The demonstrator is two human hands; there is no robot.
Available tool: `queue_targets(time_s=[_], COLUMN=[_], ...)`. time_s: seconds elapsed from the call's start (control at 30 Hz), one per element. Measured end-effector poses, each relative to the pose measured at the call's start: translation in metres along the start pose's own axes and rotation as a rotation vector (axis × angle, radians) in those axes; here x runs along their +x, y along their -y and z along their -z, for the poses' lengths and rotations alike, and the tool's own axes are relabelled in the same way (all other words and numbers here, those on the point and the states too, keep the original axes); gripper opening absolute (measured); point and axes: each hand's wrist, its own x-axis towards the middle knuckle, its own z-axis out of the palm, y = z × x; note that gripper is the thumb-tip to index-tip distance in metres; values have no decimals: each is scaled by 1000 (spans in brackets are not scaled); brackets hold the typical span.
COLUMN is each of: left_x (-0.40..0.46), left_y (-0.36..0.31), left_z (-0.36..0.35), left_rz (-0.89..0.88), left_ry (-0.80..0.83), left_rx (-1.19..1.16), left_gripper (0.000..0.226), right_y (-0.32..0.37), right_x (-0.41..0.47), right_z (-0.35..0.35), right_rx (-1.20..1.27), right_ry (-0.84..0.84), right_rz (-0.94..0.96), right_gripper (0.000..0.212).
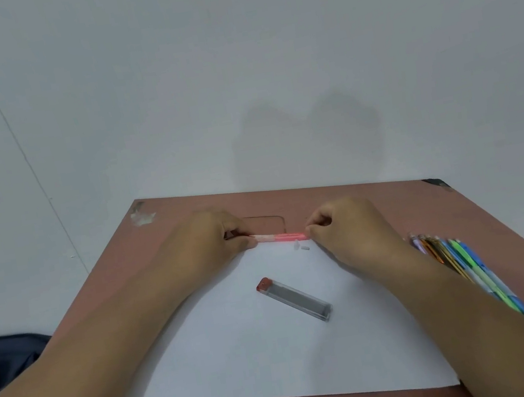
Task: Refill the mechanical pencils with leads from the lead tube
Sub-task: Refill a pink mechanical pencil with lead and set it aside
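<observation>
- Clear plastic lead tube (294,299) with red cap lies on white paper sheet (245,357), dark leads inside.
- Left hand (215,240) grips pink mechanical pencil (279,237); right hand (337,223) pinches its end.

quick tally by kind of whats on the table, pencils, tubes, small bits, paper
pink pencil, held at its ends by the left hand and right hand: 1
pencils in the side pile, partly hidden by the right arm: at least 5
lead tube: 1
small loose parts: 2
paper sheet: 1
total: at least 10
</observation>
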Motion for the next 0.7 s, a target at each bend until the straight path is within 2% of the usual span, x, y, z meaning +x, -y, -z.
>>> queue_targets(time_s=[0.07, 0.13, 0.17, 0.3, 0.37, 0.5, 0.7], left_x=[0, -2, -2, -7, -10, -16, -27], left_y=[1, 1, 0, -3, -6, -15, -34], left_z=[1, 3, 5, 13, 17, 21, 25], left_rz=[9, 12, 6, 47, 45, 31, 29], left_ry=[11, 29, 33, -10, -41, -42, 121], left_rx=[-8, -16, -18, -82, -130, -244, -583], left_gripper=[9, 11, 12, 12, 7, 7, 16], right_y=[3, 11, 18, 38, 42, 40, 28], right_x=[-2, -9, -14, -32, -35, -34, -27], right_z=[3, 10, 14, 22, 21, 17, 12], right_rx=[48, 98, 85, -160, -249, -199, 152], right_ry=[-61, -38, 30, 379, 471, 449, 177], right_rz=[25, 96, 135, 148, 156, 194, 143], right_gripper=[16, 9, 7, 46, 49, 18, 14])
